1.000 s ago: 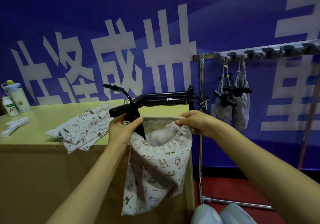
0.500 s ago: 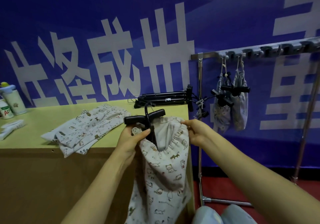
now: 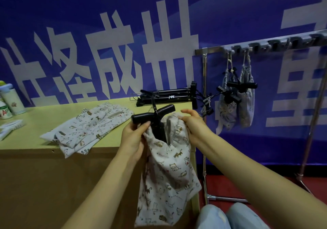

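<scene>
A small pair of cat-print trousers (image 3: 169, 172) hangs in front of me at the table's right corner. A black clip hanger (image 3: 154, 117) sticks down into its elastic waistband. My left hand (image 3: 134, 138) grips the waistband's left side together with the hanger's left end. On the waistband's right side, my right hand (image 3: 192, 126) pinches the bunched cloth. The waist is gathered narrow between both hands.
More cat-print trousers (image 3: 88, 127) lie on the yellow-green table (image 3: 35, 122). A stack of black hangers (image 3: 168, 96) sits at its back right. A metal rack (image 3: 205, 104) on the right carries two hung pairs (image 3: 237, 104). Bottles (image 3: 12, 101) stand far left.
My hands have come closer together, bunching the waistband that was stretched wide. The hanger has tilted and sunk deeper into the waist. The view has shifted slightly right.
</scene>
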The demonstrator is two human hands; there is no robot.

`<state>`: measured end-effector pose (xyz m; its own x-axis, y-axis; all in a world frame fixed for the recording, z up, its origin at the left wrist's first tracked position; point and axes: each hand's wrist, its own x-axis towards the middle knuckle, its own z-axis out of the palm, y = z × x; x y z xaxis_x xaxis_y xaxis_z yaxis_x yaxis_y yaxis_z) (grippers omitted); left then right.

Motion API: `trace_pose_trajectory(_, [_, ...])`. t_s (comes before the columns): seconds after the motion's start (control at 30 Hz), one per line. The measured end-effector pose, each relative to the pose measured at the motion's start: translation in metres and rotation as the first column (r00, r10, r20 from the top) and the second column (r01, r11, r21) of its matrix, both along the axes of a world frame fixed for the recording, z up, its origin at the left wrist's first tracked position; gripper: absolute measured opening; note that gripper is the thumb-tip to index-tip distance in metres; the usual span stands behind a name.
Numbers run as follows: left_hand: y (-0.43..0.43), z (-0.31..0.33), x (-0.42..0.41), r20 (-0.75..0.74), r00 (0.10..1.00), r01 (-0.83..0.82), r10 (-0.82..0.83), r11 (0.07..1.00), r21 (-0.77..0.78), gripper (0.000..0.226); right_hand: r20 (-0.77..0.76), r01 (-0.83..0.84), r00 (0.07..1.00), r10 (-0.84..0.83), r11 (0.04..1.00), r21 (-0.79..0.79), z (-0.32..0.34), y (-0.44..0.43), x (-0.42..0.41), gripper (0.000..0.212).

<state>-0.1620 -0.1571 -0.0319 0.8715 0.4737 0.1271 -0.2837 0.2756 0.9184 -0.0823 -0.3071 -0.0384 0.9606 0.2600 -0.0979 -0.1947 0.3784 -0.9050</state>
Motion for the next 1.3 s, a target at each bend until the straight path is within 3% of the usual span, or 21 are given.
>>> trace_pose_trajectory(0.13, [-0.003, 0.01, 0.003, 0.003, 1.0, -0.021, 0.021, 1.0, 0.023, 0.016, 0.11, -0.02, 0.994, 0.015, 0.999, 0.04, 0.005, 0.004, -0.008, 0.029])
trace_pose_trajectory(0.23, [-0.008, 0.014, 0.002, 0.004, 1.0, 0.024, -0.024, 0.999, 0.024, 0.014, 0.102, -0.008, 0.995, 0.002, 0.998, 0.062, 0.005, 0.01, -0.013, 0.014])
trace_pose_trajectory(0.27, [-0.011, 0.015, 0.002, 0.014, 0.999, 0.049, -0.05, 0.998, 0.026, 0.013, 0.115, -0.034, 0.993, 0.028, 0.998, 0.057, 0.004, 0.014, -0.014, 0.019])
trace_pose_trajectory(0.33, [-0.017, 0.014, 0.003, 0.044, 0.993, 0.105, -0.107, 0.994, 0.034, 0.014, 0.135, -0.071, 0.988, 0.072, 0.997, -0.009, 0.003, 0.02, -0.018, 0.051])
trace_pose_trajectory(0.43, [-0.023, 0.012, 0.003, 0.062, 0.989, 0.133, -0.137, 0.988, 0.074, 0.018, 0.204, -0.063, 0.977, 0.065, 0.998, -0.014, 0.001, 0.026, -0.023, 0.036])
trace_pose_trajectory(0.47, [-0.025, 0.012, 0.004, 0.069, 0.989, 0.13, -0.134, 0.989, 0.071, 0.019, 0.205, -0.039, 0.978, 0.038, 0.999, 0.002, -0.001, 0.029, -0.021, 0.043])
trace_pose_trajectory(0.53, [-0.028, 0.013, 0.003, 0.071, 0.989, 0.125, -0.127, 0.991, 0.04, 0.021, 0.192, 0.008, 0.981, -0.014, 1.0, 0.028, 0.0, 0.032, -0.022, 0.078])
trace_pose_trajectory(0.57, [-0.028, 0.014, 0.003, 0.069, 0.99, 0.123, -0.125, 0.992, 0.026, 0.022, 0.178, 0.036, 0.983, -0.04, 0.999, 0.027, 0.001, 0.033, -0.023, 0.079])
trace_pose_trajectory(0.7, [-0.022, 0.017, 0.001, 0.078, 0.988, 0.128, -0.132, 0.991, 0.044, 0.022, 0.089, 0.041, 0.995, -0.049, 0.994, 0.099, -0.001, 0.033, -0.02, 0.069])
trace_pose_trajectory(0.8, [-0.025, 0.018, 0.001, 0.105, 0.99, 0.092, -0.095, 0.995, 0.033, 0.021, 0.092, -0.046, 0.995, 0.027, 0.975, 0.216, 0.001, 0.031, -0.023, 0.036])
trace_pose_trajectory(0.9, [-0.025, 0.019, 0.002, 0.075, 0.996, -0.054, 0.051, 0.998, 0.037, 0.018, 0.097, -0.084, 0.993, 0.061, 0.963, 0.257, 0.005, 0.025, -0.029, 0.011])
trace_pose_trajectory(1.03, [-0.014, 0.026, 0.005, 0.032, 0.993, -0.118, 0.117, 0.992, 0.038, 0.014, 0.049, 0.006, 0.999, -0.021, 0.959, 0.284, 0.008, 0.009, -0.03, 0.021])
trace_pose_trajectory(1.13, [-0.008, 0.037, 0.008, 0.052, 0.991, -0.122, 0.122, 0.992, -0.014, 0.016, 0.11, -0.037, 0.994, 0.008, 0.962, 0.271, 0.004, -0.001, -0.03, 0.04])
trace_pose_trajectory(1.2, [-0.006, 0.044, 0.01, 0.072, 0.992, -0.107, 0.108, 0.994, -0.014, 0.019, 0.174, -0.041, 0.985, 0.009, 0.982, 0.183, -0.001, -0.008, -0.031, 0.035])
trace_pose_trajectory(1.3, [-0.015, 0.048, 0.014, 0.049, 0.998, -0.051, 0.045, 0.991, 0.127, 0.02, 0.305, -0.023, 0.952, 0.008, 0.999, 0.047, -0.004, -0.019, -0.035, 0.027])
